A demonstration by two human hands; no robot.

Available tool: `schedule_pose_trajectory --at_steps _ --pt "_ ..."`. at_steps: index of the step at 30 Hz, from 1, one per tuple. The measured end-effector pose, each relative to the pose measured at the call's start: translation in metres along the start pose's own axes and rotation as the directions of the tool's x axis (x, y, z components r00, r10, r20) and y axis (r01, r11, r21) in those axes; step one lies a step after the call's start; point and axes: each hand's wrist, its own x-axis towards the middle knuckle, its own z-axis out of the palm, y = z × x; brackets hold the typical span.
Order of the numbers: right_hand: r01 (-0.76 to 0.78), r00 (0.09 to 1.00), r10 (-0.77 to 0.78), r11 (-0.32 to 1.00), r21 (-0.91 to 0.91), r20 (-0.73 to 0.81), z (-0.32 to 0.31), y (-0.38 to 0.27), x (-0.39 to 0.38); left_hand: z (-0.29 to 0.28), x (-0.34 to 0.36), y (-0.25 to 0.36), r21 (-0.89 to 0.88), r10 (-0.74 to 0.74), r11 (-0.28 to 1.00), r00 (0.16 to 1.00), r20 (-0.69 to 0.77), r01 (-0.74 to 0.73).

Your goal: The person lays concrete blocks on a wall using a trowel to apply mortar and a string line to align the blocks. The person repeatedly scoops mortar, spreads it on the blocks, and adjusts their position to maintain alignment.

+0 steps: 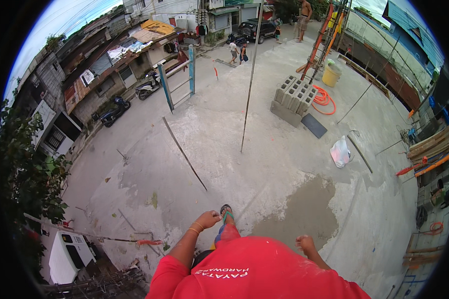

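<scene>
**Head view: both hands empty over a concrete slab**

Head view: the person in a red shirt (254,279) stands on a wide concrete slab (264,164), looking down past their own chest. The left hand (208,219) hangs in front of the body with its fingers curled into a loose fist, and nothing can be seen in it; a yellow band (196,228) sits at the wrist. Just beside that hand, lower in depth, is the person's foot in a green-strapped sandal (226,213), planted on the slab. The right hand (305,244) hangs at the other side, fingers bent inward and holding nothing visible, above a darker damp patch (304,212) of concrete.

Nearest the left hand, a thin dark bar (184,153) lies slanting across the slab, and a slim upright rod (249,84) rises beyond it. Further off stands a stack of grey hollow blocks (293,98), with an orange hose coil (324,99) and a yellow bucket (331,75) just beside it. A white plastic bag (340,152) lies well apart to the right. A blue frame (178,79) stands at the slab's far left edge, above a street with parked motorcycles (113,110). Planks (430,144) are piled along the right edge.
</scene>
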Motion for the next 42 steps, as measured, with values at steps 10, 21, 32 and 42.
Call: schedule_pose_trajectory --at_steps 10,21,32,42 --pt "0.092 0.996 -0.090 0.952 -0.293 0.018 0.085 -0.229 0.050 -0.233 0.294 0.072 0.078 0.165 0.983 0.986 -0.010 -0.164" --pt "0.180 0.984 -0.177 0.958 -0.224 0.037 0.116 -0.431 0.289 -0.370 0.560 0.111 0.226 0.072 0.969 0.989 0.127 -0.099" --pt "0.047 0.999 -0.045 0.994 -0.094 0.023 0.186 -0.723 0.415 -0.580 0.679 -0.013 0.100 -0.142 0.984 0.988 -0.064 0.148" --pt "-0.030 0.996 0.053 0.951 -0.308 0.069 0.413 -0.938 0.505 -0.804 0.785 -0.202 0.368 -0.251 0.912 0.957 0.144 0.184"
